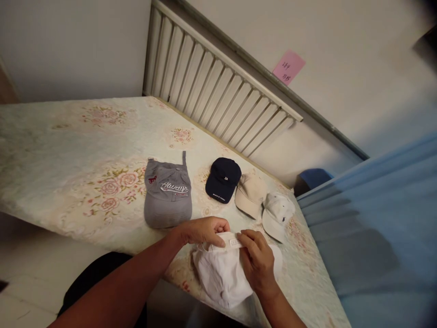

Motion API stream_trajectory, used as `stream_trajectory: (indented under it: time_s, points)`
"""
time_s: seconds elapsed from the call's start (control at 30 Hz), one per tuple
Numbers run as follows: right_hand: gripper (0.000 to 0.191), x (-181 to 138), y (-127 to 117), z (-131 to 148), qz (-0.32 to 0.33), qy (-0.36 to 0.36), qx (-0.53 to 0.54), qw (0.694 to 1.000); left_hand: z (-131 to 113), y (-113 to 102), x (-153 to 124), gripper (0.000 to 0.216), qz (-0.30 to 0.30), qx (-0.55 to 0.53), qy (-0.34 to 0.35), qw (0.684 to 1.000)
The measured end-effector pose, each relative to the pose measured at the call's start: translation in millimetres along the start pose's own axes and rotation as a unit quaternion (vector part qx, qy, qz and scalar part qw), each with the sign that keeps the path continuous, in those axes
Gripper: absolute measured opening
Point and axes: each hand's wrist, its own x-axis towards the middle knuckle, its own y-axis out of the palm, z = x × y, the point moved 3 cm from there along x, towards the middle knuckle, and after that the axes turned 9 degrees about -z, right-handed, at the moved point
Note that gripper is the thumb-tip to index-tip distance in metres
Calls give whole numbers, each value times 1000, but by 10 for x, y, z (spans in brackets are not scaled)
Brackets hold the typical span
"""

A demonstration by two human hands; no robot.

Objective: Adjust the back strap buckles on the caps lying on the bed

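A white cap [223, 278] lies at the near edge of the flower-patterned bed cover, its back strap towards the far side. My left hand [206, 231] is closed on the strap end of this cap, thumb and fingers pinching the fabric. From the other side, my right hand [257, 259] grips the strap beside a small pale buckle or label. Part of the brim shows past my right hand. Just beyond my left wrist rests a grey cap [167, 193] with "Always" lettering, its strap sticking up undone.
Behind my hands sit a navy cap [223, 180], a beige cap [251, 196] and another white cap [278, 214] in a row on the bed cover [68, 150]. A radiator [218, 86] lines the wall; a blue curtain [385, 228] hangs at the right.
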Motion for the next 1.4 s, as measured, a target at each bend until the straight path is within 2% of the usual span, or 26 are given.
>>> stream_trajectory:
  time_s: [0.1, 0.2, 0.53, 0.77, 0.9, 1.17, 1.4]
  points:
    - [48, 10, 8, 8, -6, -30, -3, 1000, 29, -7, 11, 31, 2, -14, -1, 1000]
    - [43, 17, 15, 12, -4, -47, -2, 999, 34, -7, 15, 32, 4, -15, 0, 1000]
    - [28, 41, 15, 14, -4, -30, 14, 999, 7, -10, -2, 30, 1, -2, -8, 1000]
    - [29, 31, 23, 15, 2, -30, 7, 1000, -73, -5, -48, 29, -1, -17, -10, 1000]
    - [27, 11, 33, 16, -5, -26, 9, 1000, -162, -9, -108, 22, -23, -22, -39, 999]
    - [27, 2, 31, 13, -11, -38, -6, 999, -103, -14, -76, 21, -22, -76, -62, 995]
    - [24, 43, 43, -15, 19, -5, 3, 1000, -175, -14, -111, 25, -47, 0, -28, 999]
